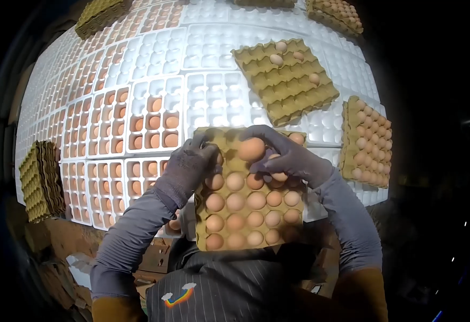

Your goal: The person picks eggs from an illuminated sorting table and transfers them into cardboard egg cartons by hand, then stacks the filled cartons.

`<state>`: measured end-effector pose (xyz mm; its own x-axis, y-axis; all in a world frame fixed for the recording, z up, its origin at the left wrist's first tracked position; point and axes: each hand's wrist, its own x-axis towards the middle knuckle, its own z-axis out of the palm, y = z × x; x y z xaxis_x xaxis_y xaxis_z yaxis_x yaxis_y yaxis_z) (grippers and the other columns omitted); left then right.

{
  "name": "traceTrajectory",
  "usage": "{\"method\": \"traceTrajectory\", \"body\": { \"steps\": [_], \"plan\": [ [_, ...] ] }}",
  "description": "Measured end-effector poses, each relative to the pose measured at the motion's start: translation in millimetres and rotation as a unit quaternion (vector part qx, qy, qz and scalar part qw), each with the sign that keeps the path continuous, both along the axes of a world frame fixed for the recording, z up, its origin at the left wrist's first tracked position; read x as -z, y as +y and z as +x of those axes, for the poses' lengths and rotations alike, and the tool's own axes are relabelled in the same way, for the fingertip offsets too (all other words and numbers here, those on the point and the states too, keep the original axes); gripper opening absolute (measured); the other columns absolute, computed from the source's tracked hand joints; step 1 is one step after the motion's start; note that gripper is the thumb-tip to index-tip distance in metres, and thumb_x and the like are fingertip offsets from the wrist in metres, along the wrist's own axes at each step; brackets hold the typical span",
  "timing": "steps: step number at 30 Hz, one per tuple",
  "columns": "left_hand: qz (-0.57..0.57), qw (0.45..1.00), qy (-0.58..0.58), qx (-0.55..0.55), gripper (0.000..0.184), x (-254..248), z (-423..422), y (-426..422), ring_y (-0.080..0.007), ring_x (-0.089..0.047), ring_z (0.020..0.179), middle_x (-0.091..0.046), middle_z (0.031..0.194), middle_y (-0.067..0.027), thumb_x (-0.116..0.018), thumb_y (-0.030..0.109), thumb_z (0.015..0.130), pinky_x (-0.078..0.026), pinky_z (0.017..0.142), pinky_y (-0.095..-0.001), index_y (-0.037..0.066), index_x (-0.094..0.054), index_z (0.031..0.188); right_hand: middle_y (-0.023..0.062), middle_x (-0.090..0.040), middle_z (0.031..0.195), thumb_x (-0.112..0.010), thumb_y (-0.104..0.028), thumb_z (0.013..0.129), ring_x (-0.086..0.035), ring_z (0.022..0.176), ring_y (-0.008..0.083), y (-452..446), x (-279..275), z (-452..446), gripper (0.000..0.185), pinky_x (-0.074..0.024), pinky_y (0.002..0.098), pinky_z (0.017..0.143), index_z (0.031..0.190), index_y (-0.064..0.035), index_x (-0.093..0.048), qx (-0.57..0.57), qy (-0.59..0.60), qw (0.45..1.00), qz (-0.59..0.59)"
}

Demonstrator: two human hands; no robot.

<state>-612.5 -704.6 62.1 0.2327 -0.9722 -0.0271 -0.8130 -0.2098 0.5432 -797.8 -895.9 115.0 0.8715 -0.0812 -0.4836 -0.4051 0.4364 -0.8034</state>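
An egg tray (202, 210) of yellowish pulp filled with rows of brown eggs (235, 201) lies right in front of my body. My right hand (296, 155), in a grey glove, grips a brown egg (251, 149) above the tray's far part. More eggs show beneath and between its fingers. My left hand (188, 167), also gloved, is curled at the tray's far left side. Its fingers close about another egg (219, 159), mostly hidden by the glove. Several cups at the tray's far middle hold no egg.
White compartment trays (184, 107) cover the surface ahead, many at left holding eggs. A pulp tray (294, 91) with a few eggs rests on them. A full egg tray (349, 142) stands at right, and a stack of pulp trays (42, 182) at left.
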Motion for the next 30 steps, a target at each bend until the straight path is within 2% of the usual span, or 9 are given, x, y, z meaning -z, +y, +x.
{"method": "traceTrajectory", "body": {
  "steps": [4, 6, 8, 15, 17, 21, 25, 27, 30],
  "plan": [
    [0.028, 0.856, 0.495, -0.144, 0.040, -22.1, 22.8, 6.4, -0.0134, -0.062, 0.098, -0.063, 0.115, -0.0076, -0.066, 0.009, 0.092, -0.054, 0.084, -0.0305, 0.001, -0.053, 0.130, 0.0213, -0.054, 0.127, -0.071, -0.019, 0.087, -0.065, 0.098, 0.0312, 46.8, 23.2, -0.2, 0.048, -0.0553, 0.0424, 0.085, 0.131, -0.0124, -0.055, -0.186, -0.037, 0.784, -0.590],
    [-0.026, 0.851, 0.515, -0.101, 0.039, -26.8, 15.1, 19.4, -0.0149, -0.062, 0.102, -0.061, 0.120, -0.0087, -0.063, 0.005, 0.091, -0.052, 0.090, -0.0295, 0.004, -0.056, 0.129, 0.0171, -0.053, 0.131, -0.071, -0.023, 0.087, -0.061, 0.098, 0.0326, 68.6, 49.6, 1.0, 0.040, -0.0545, 0.0432, 0.085, 0.124, -0.0131, -0.060, -0.187, -0.002, 0.704, -0.685],
    [0.002, 0.993, 0.121, 0.014, 0.042, -29.2, -2.1, 30.4, -0.0284, -0.058, 0.115, -0.053, 0.132, -0.0147, -0.066, 0.004, 0.084, -0.052, 0.097, -0.0373, 0.017, -0.066, 0.124, 0.0115, -0.053, 0.133, -0.071, -0.026, 0.087, -0.058, 0.096, 0.0328, 77.6, 68.8, -2.1, 0.031, -0.0536, 0.0427, 0.085, 0.114, -0.0116, -0.067, -0.180, -0.007, 0.644, -0.744],
    [0.087, 0.983, -0.160, 0.000, 0.038, -15.8, -30.6, 28.9, -0.0323, -0.059, 0.105, -0.045, 0.144, -0.0112, -0.079, 0.022, 0.078, -0.055, 0.084, -0.0418, 0.020, -0.071, 0.115, 0.0014, -0.057, 0.121, -0.055, -0.039, 0.102, -0.059, 0.090, 0.0115, 49.4, -20.8, -40.0, 0.045, -0.0484, 0.0239, 0.078, 0.127, -0.0012, -0.060, 0.096, 0.011, 0.992, -0.077],
    [0.032, 0.975, 0.199, -0.098, 0.043, -18.9, -19.9, 40.0, -0.0256, -0.065, 0.102, -0.053, 0.138, -0.0107, -0.076, 0.033, 0.087, -0.055, 0.085, -0.0377, 0.009, -0.068, 0.122, 0.0037, -0.058, 0.117, -0.055, -0.044, 0.101, -0.059, 0.091, 0.0120, 55.8, -31.9, -51.9, 0.052, -0.0483, 0.0240, 0.078, 0.130, -0.0015, -0.058, 0.140, 0.035, 0.989, -0.041],
    [-0.058, 0.622, 0.731, -0.273, 0.056, -38.0, -16.2, 79.1, -0.0154, -0.060, 0.116, -0.051, 0.142, -0.0085, -0.063, 0.021, 0.101, -0.053, 0.089, -0.0274, 0.005, -0.039, 0.149, 0.0083, -0.062, 0.114, -0.056, -0.057, 0.096, -0.062, 0.093, 0.0161, 73.3, -36.8, -40.8, 0.064, -0.0526, 0.0267, 0.078, 0.133, -0.0036, -0.055, 0.206, 0.048, 0.977, 0.024],
    [-0.084, 0.776, 0.585, -0.218, 0.061, -3.0, 5.3, 109.9, -0.0195, -0.057, 0.122, -0.052, 0.140, -0.0084, -0.063, 0.005, 0.098, -0.054, 0.096, -0.0333, 0.008, -0.034, 0.152, 0.0100, -0.064, 0.117, -0.062, -0.047, 0.094, -0.066, 0.092, 0.0181, 65.2, -22.5, -8.9, 0.055, -0.0552, 0.0266, 0.068, 0.128, -0.0044, -0.059, 0.171, 0.077, 0.982, 0.018],
    [-0.045, 0.676, 0.657, -0.330, 0.051, 6.2, 42.2, 106.7, -0.0192, -0.065, 0.108, -0.065, 0.121, -0.0084, -0.061, 0.027, 0.102, -0.055, 0.090, -0.0342, 0.001, -0.046, 0.144, 0.0090, -0.065, 0.120, -0.062, -0.042, 0.096, -0.064, 0.095, 0.0148, 59.1, -12.1, 6.3, 0.050, -0.0530, 0.0249, 0.069, 0.127, -0.0023, -0.062, 0.153, 0.089, 0.984, 0.017],
    [-0.104, 0.870, 0.353, -0.328, 0.042, 25.7, 119.8, 97.3, -0.0213, -0.064, 0.106, -0.062, 0.121, -0.0104, -0.069, 0.035, 0.095, -0.053, 0.084, -0.0334, 0.004, -0.067, 0.122, 0.0131, -0.058, 0.134, -0.064, -0.031, 0.099, -0.064, 0.098, 0.0162, 50.3, 12.6, 56.1, 0.043, -0.0516, 0.0260, 0.078, 0.128, 0.0009, -0.063, 0.087, -0.008, 0.986, -0.140]
  ]
}}
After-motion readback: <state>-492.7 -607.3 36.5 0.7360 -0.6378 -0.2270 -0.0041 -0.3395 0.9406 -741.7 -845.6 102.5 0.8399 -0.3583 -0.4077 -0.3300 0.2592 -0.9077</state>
